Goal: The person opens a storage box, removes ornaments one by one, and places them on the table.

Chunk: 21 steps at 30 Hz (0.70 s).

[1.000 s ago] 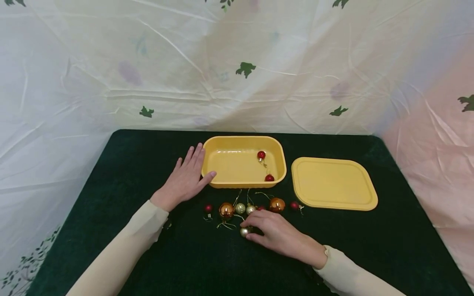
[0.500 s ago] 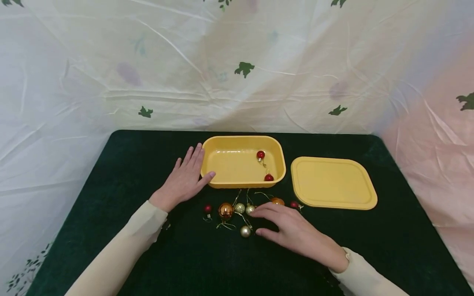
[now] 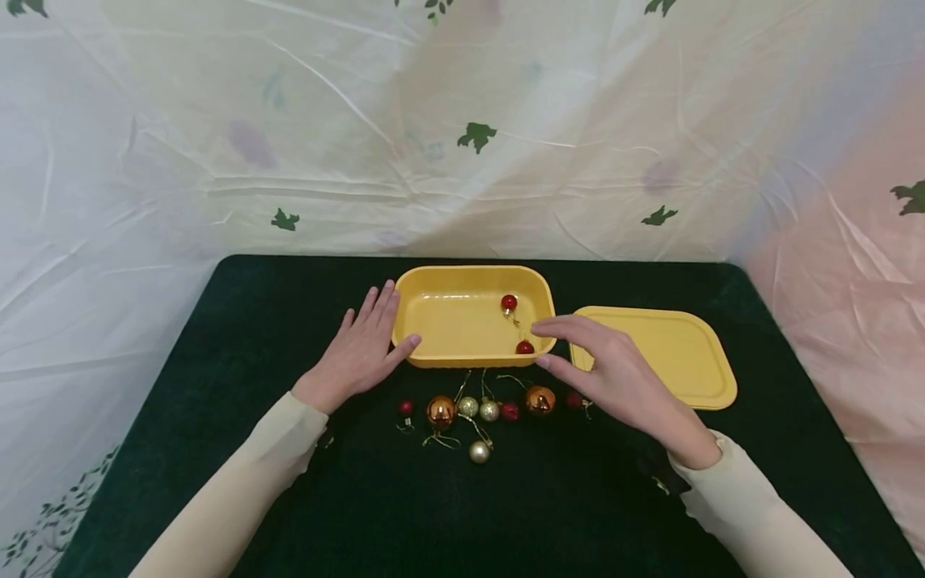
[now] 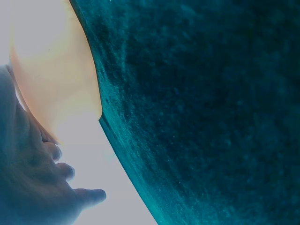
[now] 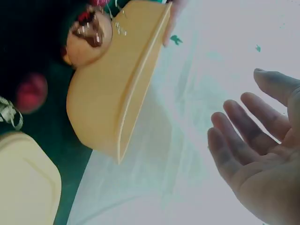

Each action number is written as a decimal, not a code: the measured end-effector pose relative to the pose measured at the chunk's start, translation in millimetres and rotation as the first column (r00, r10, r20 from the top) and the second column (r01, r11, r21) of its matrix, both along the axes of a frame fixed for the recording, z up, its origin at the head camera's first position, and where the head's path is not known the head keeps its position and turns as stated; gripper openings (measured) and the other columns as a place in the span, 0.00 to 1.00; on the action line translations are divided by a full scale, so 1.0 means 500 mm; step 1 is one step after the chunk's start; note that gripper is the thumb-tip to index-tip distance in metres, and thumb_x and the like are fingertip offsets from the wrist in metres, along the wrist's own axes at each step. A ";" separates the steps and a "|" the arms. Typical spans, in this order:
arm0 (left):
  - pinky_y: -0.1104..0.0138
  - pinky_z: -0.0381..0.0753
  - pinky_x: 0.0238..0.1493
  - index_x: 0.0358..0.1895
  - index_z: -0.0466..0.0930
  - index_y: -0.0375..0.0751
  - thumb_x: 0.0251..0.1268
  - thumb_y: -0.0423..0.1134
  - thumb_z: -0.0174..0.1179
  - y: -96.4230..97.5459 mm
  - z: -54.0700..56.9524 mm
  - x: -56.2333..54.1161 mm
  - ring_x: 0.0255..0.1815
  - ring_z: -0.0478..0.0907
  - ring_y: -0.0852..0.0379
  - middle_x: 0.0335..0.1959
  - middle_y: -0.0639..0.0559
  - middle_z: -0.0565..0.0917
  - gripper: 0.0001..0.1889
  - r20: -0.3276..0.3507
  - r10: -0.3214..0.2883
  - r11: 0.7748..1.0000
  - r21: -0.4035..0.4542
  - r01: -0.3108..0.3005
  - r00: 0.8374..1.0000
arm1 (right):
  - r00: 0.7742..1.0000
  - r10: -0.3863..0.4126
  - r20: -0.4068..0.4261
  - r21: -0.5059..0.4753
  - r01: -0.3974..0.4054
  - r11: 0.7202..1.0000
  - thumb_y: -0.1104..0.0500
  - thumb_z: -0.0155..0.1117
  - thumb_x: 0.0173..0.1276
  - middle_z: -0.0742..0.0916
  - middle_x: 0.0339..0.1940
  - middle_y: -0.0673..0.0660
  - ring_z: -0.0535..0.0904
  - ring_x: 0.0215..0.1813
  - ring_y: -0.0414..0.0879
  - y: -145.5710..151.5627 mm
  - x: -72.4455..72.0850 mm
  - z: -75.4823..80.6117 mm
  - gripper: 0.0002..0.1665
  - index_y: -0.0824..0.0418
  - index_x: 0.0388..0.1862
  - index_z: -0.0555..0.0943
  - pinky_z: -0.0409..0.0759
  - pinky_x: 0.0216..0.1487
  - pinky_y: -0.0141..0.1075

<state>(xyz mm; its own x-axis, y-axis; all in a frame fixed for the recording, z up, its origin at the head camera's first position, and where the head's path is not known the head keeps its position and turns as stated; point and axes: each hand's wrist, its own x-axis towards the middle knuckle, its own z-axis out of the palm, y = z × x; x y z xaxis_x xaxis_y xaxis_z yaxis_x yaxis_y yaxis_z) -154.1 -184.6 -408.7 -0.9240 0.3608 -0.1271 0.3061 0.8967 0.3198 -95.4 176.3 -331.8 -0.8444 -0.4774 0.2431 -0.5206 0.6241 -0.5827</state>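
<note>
My left hand (image 3: 356,353) lies with straight fingers against the left end of the yellow box (image 3: 473,361), its thumb over the front left corner of the rim. Two small red Christmas baubles (image 3: 509,303) lie at the right inside the box. Near the box's right front corner hovers my right hand (image 3: 625,381), its thumb and fingers apart. In the right wrist view no thing is in that hand (image 5: 262,145). In front of the box lie two copper baubles (image 3: 441,411), glittery gold baubles (image 3: 489,410), a smooth gold bauble (image 3: 479,452) and several dark red baubles (image 3: 509,412).
A flat yellow lid (image 3: 679,353) lies right of the box, partly behind my right hand. Dark green cloth (image 3: 303,498) covers the table. A pale patterned curtain (image 3: 347,120) hangs behind the table and at its sides.
My right hand has left the smooth gold bauble and moved up and right, over to the box's right front corner. The left hand and the baubles look unmoved.
</note>
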 end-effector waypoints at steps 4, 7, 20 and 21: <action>0.35 0.43 0.78 0.85 0.31 0.42 0.79 0.69 0.40 0.001 -0.001 0.001 0.86 0.31 0.42 0.86 0.48 0.32 0.48 0.002 0.005 1.000 -0.002 -0.005 1.000 | 1.000 -0.009 0.009 0.000 0.009 1.000 0.55 0.72 0.72 0.85 0.65 0.57 0.82 0.61 0.52 -0.002 -0.037 -0.003 0.25 0.58 0.67 0.81 0.80 0.61 0.56; 0.35 0.43 0.78 0.85 0.32 0.41 0.80 0.67 0.41 0.002 -0.001 0.002 0.86 0.32 0.41 0.86 0.47 0.33 0.48 -0.002 0.008 1.000 0.006 -0.008 1.000 | 0.998 -0.013 0.056 0.010 0.013 1.000 0.53 0.70 0.74 0.83 0.66 0.58 0.83 0.60 0.55 -0.009 -0.069 -0.015 0.27 0.58 0.69 0.80 0.81 0.60 0.57; 0.36 0.44 0.79 0.85 0.32 0.41 0.79 0.68 0.40 0.001 -0.008 0.003 0.86 0.31 0.42 0.86 0.48 0.33 0.48 -0.007 0.010 1.000 0.013 -0.009 1.000 | 0.984 -0.040 0.172 0.115 0.020 0.993 0.55 0.66 0.75 0.81 0.67 0.67 0.81 0.62 0.63 -0.057 -0.185 -0.091 0.30 0.69 0.70 0.75 0.80 0.62 0.57; 0.36 0.44 0.79 0.85 0.32 0.41 0.79 0.69 0.40 0.002 -0.007 0.003 0.86 0.32 0.42 0.86 0.48 0.33 0.48 -0.010 0.009 1.000 0.012 -0.009 1.000 | 0.984 -0.044 0.170 0.128 0.023 0.992 0.55 0.66 0.75 0.82 0.67 0.67 0.81 0.62 0.64 -0.059 -0.190 -0.094 0.30 0.70 0.70 0.76 0.80 0.62 0.57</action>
